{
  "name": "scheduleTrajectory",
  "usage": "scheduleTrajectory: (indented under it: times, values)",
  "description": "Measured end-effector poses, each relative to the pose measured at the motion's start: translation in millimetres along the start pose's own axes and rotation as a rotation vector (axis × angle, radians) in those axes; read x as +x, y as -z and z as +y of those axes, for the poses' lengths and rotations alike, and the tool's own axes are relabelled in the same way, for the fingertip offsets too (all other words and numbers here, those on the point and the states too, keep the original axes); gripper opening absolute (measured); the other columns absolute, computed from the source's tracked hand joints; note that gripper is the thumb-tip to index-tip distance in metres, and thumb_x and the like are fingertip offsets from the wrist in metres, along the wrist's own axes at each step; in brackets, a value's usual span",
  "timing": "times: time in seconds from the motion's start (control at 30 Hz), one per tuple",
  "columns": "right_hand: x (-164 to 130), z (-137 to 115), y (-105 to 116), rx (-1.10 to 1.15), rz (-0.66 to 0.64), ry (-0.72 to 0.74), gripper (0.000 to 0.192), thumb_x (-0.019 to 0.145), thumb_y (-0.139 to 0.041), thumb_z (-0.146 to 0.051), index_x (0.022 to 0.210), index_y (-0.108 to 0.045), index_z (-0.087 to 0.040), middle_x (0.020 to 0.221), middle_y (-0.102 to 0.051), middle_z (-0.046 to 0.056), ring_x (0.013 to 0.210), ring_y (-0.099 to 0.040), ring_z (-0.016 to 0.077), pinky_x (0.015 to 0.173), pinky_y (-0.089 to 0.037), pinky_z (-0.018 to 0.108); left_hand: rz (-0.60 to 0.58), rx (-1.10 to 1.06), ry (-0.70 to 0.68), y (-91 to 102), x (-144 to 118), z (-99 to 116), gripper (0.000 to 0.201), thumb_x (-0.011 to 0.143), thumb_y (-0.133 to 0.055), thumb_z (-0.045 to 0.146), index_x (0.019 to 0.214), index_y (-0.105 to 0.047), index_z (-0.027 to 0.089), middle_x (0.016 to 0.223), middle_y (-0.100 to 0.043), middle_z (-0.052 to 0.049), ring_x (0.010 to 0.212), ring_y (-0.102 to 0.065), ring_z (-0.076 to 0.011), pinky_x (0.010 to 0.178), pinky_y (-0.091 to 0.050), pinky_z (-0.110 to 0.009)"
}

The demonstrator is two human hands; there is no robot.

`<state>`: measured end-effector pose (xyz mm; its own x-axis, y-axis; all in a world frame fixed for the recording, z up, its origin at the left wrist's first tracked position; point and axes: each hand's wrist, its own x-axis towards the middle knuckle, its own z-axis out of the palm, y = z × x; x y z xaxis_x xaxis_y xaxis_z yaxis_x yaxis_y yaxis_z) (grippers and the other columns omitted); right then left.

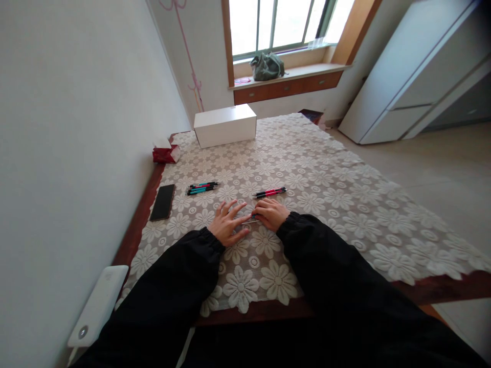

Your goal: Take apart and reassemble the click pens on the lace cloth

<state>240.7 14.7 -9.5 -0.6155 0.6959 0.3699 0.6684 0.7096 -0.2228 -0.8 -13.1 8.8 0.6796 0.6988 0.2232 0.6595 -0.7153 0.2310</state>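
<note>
My left hand lies over the flowered tablecloth, fingers stretched and spread, with nothing gripped in it. Its fingertips come close to my right hand, whose fingers are curled and pressed together on a thin whitish stick. A bit of blue shows at the right fingertips; most of that piece is hidden. Just beyond the right hand is a small group of red and black pens, lying side by side. Several teal, black and red pens lie together beyond the left hand.
A dark phone rests near the table's left edge, with a red tissue pack farther back. A long white box stands at the far end. Along the left wall is a white power strip.
</note>
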Motion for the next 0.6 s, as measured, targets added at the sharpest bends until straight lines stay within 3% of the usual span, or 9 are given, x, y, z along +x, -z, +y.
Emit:
scheduleTrajectory:
  times: [0.1, 0.2, 0.33, 0.47, 0.6]
  values:
    - [1.0, -2.1, 1.4, 0.058, 0.024, -0.023, 0.013, 0.091, -0.058, -0.021, 0.096, -0.070, -0.022, 0.095, -0.067, 0.007, 0.093, -0.058, 0.0226, 0.084, -0.044, 0.036, 0.028, -0.007, -0.011, -0.3, -0.2, -1.0, 0.049, 0.092, -0.054, 0.053, 0.137, -0.058, 0.033, 0.157, -0.041, -0.005, 0.148, -0.025, -0.0342, 0.121, -0.011, -0.063]
    - [3.5, -4.3, 7.2, 0.217, 0.130, -0.067, 0.015, 0.094, -0.052, -0.023, 0.095, -0.067, -0.021, 0.094, -0.067, 0.008, 0.092, -0.058, 0.0223, 0.086, -0.046, 0.037, 0.099, -0.008, 0.015, 0.3, 0.0, -2.2, 0.047, 0.093, -0.054, 0.047, 0.138, -0.056, 0.032, 0.155, -0.045, -0.005, 0.146, -0.029, -0.0313, 0.122, -0.012, -0.060]
    - [7.8, -11.9, 16.1, 0.635, 0.332, -0.188, 0.016, 0.095, -0.052, -0.034, 0.096, -0.062, -0.022, 0.086, -0.066, 0.005, 0.079, -0.061, 0.0189, 0.073, -0.050, 0.035, 0.220, -0.028, 0.093, 1.0, 0.5, -3.6, 0.039, 0.092, -0.055, 0.033, 0.130, -0.061, 0.030, 0.149, -0.050, -0.004, 0.144, -0.034, -0.0282, 0.122, -0.018, -0.057]
    - [10.3, -21.8, 20.6, 1.076, 0.430, -0.230, 0.027, 0.094, -0.055, -0.047, 0.108, -0.055, -0.024, 0.087, -0.066, 0.003, 0.078, -0.065, 0.0187, 0.062, -0.051, 0.031, 0.252, -0.052, 0.110, 0.5, 0.5, -4.5, 0.033, 0.086, -0.055, 0.021, 0.117, -0.066, 0.028, 0.146, -0.053, -0.003, 0.143, -0.035, -0.0274, 0.122, -0.021, -0.055]
    - [9.5, -26.7, 21.8, 1.032, 0.497, -0.260, 0.034, 0.095, -0.057, -0.044, 0.124, -0.051, -0.028, 0.085, -0.065, 0.001, 0.080, -0.065, 0.0178, 0.069, -0.052, 0.032, 0.254, -0.052, 0.136, 0.6, 0.2, -5.7, 0.040, 0.078, -0.051, 0.010, 0.111, -0.067, 0.026, 0.143, -0.055, -0.002, 0.142, -0.035, -0.0258, 0.122, -0.021, -0.054]
